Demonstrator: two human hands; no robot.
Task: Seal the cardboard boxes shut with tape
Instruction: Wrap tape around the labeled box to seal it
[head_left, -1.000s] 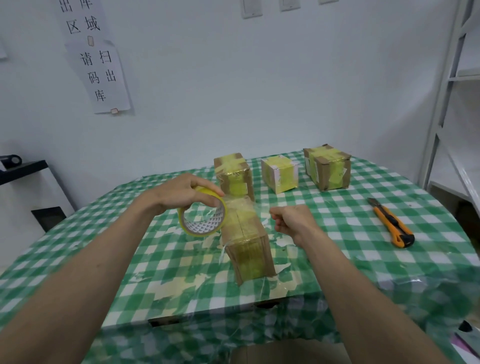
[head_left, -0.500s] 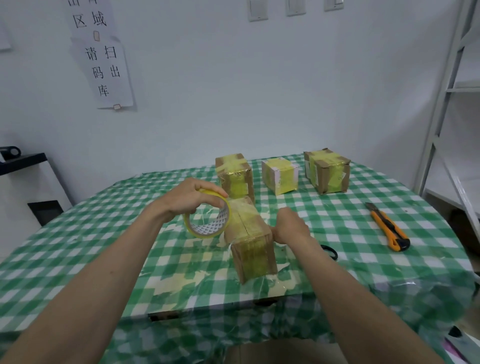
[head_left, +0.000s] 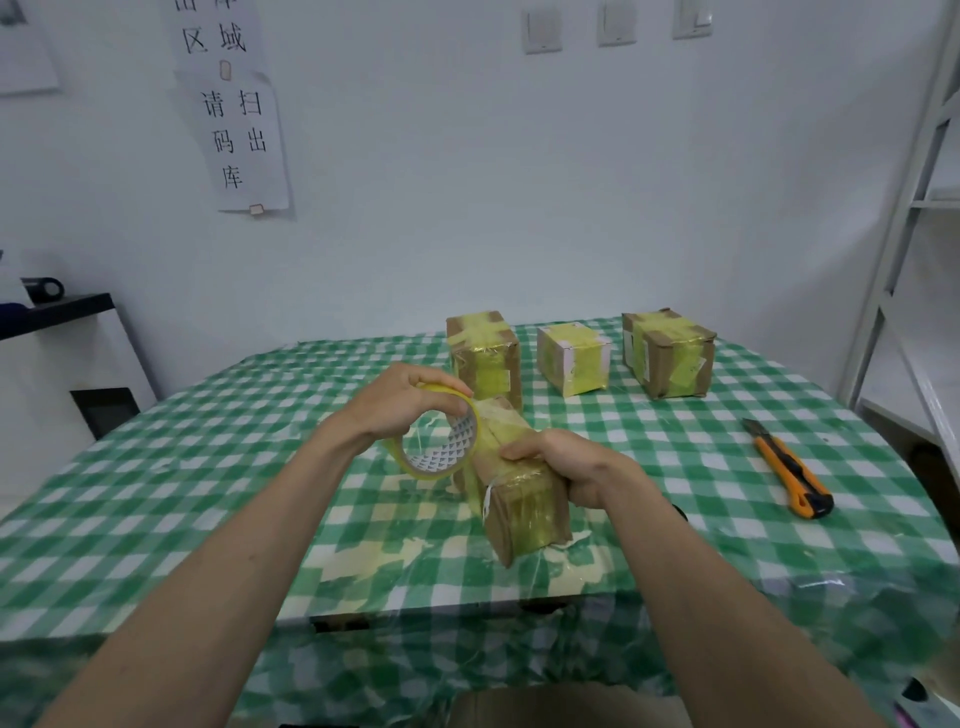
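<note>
A long cardboard box (head_left: 522, 499) wrapped in yellowish tape lies on the checked table in front of me, its near end raised. My right hand (head_left: 566, 462) grips the box from its right side, thumb over the top. My left hand (head_left: 400, 400) holds a roll of yellow tape (head_left: 441, 441) against the box's left side, and a strip of tape runs from the roll onto the box top.
Three taped boxes stand at the back: one (head_left: 485, 358) just behind the roll, a smaller one (head_left: 574, 358), and one (head_left: 670, 353) at right. An orange utility knife (head_left: 789, 467) lies at right. Metal shelving (head_left: 914, 208) stands beyond the table's right edge.
My right hand moved left from beside the box and took hold of its right side. The box's near end has lifted a little. The left hand keeps the roll at the box.
</note>
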